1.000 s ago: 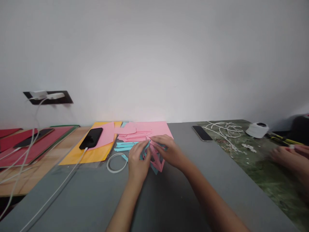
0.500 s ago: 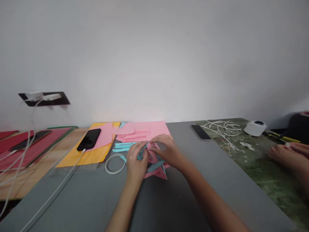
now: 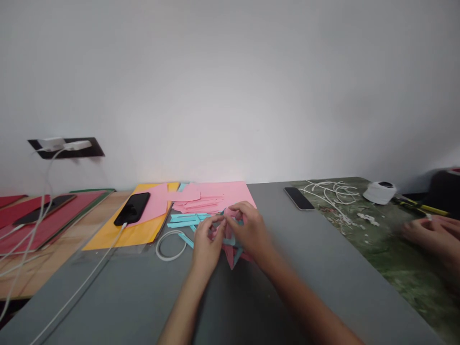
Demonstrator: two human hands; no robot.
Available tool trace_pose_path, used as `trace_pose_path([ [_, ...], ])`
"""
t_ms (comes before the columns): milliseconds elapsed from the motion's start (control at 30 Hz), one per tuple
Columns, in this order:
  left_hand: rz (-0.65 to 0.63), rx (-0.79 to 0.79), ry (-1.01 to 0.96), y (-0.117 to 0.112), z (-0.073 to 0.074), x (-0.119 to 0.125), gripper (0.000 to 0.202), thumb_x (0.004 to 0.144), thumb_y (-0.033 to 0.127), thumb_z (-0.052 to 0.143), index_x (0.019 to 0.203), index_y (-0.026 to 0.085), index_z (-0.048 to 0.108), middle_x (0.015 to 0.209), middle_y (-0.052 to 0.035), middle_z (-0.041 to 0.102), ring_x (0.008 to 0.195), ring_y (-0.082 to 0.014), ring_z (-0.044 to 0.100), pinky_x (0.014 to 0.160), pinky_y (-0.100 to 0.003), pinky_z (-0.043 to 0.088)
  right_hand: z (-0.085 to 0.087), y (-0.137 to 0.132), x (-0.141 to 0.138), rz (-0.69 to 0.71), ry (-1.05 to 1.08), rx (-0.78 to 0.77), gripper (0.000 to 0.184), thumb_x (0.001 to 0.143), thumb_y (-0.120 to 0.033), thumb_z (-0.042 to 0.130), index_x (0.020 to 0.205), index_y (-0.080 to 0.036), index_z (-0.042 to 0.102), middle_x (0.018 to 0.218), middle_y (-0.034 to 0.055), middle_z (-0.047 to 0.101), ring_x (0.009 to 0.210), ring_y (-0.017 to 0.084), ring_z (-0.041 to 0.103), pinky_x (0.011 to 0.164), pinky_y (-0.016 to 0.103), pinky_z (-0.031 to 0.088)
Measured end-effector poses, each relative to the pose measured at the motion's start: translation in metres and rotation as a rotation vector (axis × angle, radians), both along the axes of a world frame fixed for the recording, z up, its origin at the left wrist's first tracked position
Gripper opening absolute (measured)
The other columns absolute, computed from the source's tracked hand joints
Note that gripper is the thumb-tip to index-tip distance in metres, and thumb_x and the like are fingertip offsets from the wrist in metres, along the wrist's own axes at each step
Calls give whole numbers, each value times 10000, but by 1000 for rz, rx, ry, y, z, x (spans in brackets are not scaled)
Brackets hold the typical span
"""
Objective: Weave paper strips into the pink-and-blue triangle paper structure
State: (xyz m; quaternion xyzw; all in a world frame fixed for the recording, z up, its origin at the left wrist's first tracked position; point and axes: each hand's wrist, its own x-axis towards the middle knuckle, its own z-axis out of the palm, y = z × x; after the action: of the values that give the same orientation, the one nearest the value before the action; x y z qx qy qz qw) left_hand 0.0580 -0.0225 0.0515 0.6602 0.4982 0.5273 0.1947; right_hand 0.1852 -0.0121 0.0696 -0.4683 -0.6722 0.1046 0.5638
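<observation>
Between my hands is a folded pink and blue paper piece [image 3: 230, 255], with pointed ends hanging below my fingers. My left hand [image 3: 208, 245] pinches its upper left part. From the other side my right hand [image 3: 249, 229] grips it, thumb and fingertips close to those of the left. Fingers cover much of the paper's middle. Just behind lie blue paper strips [image 3: 185, 220] and pink paper strips [image 3: 201, 203], on a pink sheet [image 3: 233, 190]. A ring of white tape [image 3: 158, 249] rests left of my left hand.
A charging phone [image 3: 132, 209] lies on a yellow envelope [image 3: 104, 235] at left. Another phone [image 3: 299, 198] is at right, near white cord [image 3: 334, 189] and a white roll [image 3: 379, 192]. A co-worker's hands [image 3: 431, 232] work at the far right.
My fingertips have come closer together on the paper piece. The piece has turned, and one pink point now hangs down nearer the middle.
</observation>
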Motion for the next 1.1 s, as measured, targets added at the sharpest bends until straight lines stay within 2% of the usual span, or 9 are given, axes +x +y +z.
trace_pose_path([
  [133, -78, -145, -216, 3, 0, 0, 229, 786, 368, 543, 798, 159, 637, 749, -37, 634, 683, -141, 536, 637, -249, 446, 4, 0, 1, 130, 47, -40, 60, 774, -193, 575, 756, -191, 632, 751, 33, 644, 683, 142, 581, 648, 268, 458],
  [300, -196, -278, -410, 4, 4, -2, 275, 758, 397, 581, 831, 143, 658, 785, -57, 662, 742, -155, 575, 676, -257, 462, 9, 2, 6, 214, 34, -68, 95, 751, -143, 585, 761, -195, 664, 727, 21, 647, 625, 118, 563, 606, 247, 460],
  [500, -129, -284, -415, 1, 6, -2, 252, 721, 389, 625, 794, 156, 686, 762, -47, 681, 727, -158, 594, 666, -257, 471, 13, 1, 9, 274, 6, -48, 90, 754, -152, 591, 756, -192, 671, 723, 33, 653, 624, 124, 571, 611, 261, 477],
  [700, -145, -292, -397, 3, 4, -3, 277, 719, 414, 620, 796, 159, 696, 781, -57, 691, 728, -165, 606, 672, -272, 483, 17, 0, 12, 279, 15, -95, 61, 750, -213, 619, 735, -198, 677, 711, 30, 653, 630, 126, 581, 619, 262, 491],
  [833, -104, -272, -369, 2, 6, -1, 287, 699, 427, 632, 761, 154, 696, 752, -55, 688, 718, -168, 606, 646, -269, 484, 13, 4, 13, 286, 45, -103, 58, 731, -246, 650, 722, -199, 682, 699, 33, 661, 605, 128, 571, 594, 263, 491],
  [933, 9, -221, -354, 0, 8, 1, 283, 666, 416, 663, 742, 143, 672, 715, -47, 667, 670, -155, 588, 595, -253, 475, 10, 6, 12, 281, 54, -105, 64, 731, -248, 652, 712, -199, 688, 683, 35, 661, 595, 129, 563, 580, 263, 485],
  [1000, 96, -117, -294, -2, 8, 2, 249, 669, 393, 670, 721, 150, 656, 684, -35, 648, 645, -146, 571, 599, -257, 468, 8, 7, 11, 273, 59, -101, 64, 733, -241, 649, 710, -196, 689, 685, 37, 662, 610, 133, 571, 586, 264, 484],
  [1100, 157, 100, -113, -4, 6, 2, 175, 720, 356, 638, 721, 183, 663, 713, -33, 654, 700, -160, 578, 686, -297, 459, 4, 9, 9, 271, 67, -70, 67, 736, -238, 642, 706, -196, 685, 685, 36, 663, 620, 136, 582, 590, 265, 488],
])
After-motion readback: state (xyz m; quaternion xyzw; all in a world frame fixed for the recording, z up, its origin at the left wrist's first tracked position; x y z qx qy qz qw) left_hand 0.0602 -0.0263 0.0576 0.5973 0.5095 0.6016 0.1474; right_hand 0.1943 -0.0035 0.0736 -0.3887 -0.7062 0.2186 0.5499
